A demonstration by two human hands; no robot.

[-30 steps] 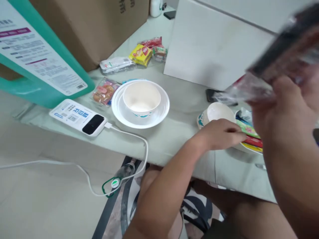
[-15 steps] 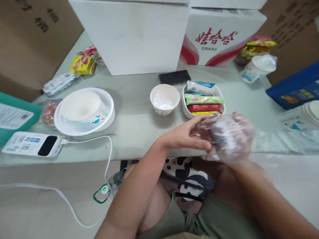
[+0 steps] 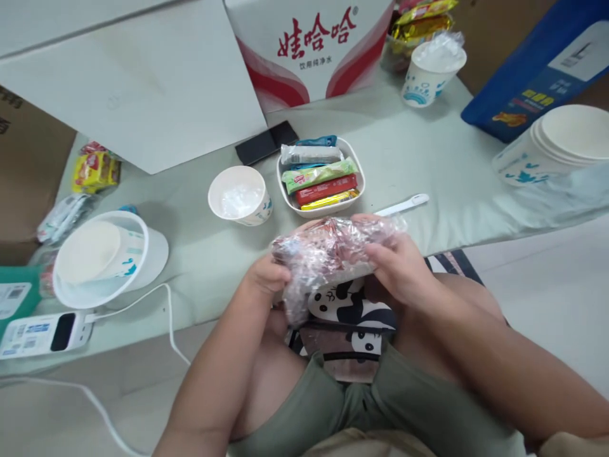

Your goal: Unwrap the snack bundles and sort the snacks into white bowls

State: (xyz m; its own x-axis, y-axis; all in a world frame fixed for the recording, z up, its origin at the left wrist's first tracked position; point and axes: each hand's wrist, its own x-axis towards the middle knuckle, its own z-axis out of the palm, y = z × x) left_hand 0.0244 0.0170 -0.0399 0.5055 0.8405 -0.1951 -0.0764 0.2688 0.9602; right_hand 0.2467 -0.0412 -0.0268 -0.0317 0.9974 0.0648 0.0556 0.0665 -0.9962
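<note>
Left hand [image 3: 269, 273] and right hand [image 3: 399, 263] grip a crinkled clear plastic packet [image 3: 328, 251]

I hold it between them, one end each, at the front edge of a pale green table [image 3: 404, 165]. Just beyond, a white rounded-square dish [image 3: 326, 211] contains snack bars [image 3: 320, 176] in colourful wrappers. Beside that, a white paper bowl [image 3: 259, 209] printed blue has clear film [image 3: 238, 200] inside; farther left, a smaller bowl [image 3: 136, 244] sits within a wide white bowl [image 3: 155, 254]. My packet looks shiny, wrinkled, reddish in places.

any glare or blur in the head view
Head view: bright glints on the clear plastic wrapping held by the left hand and right hand; head view: red lettering on the Wahaha water carton reads clearly, while blue print on the white cabled device is smeared.
</note>
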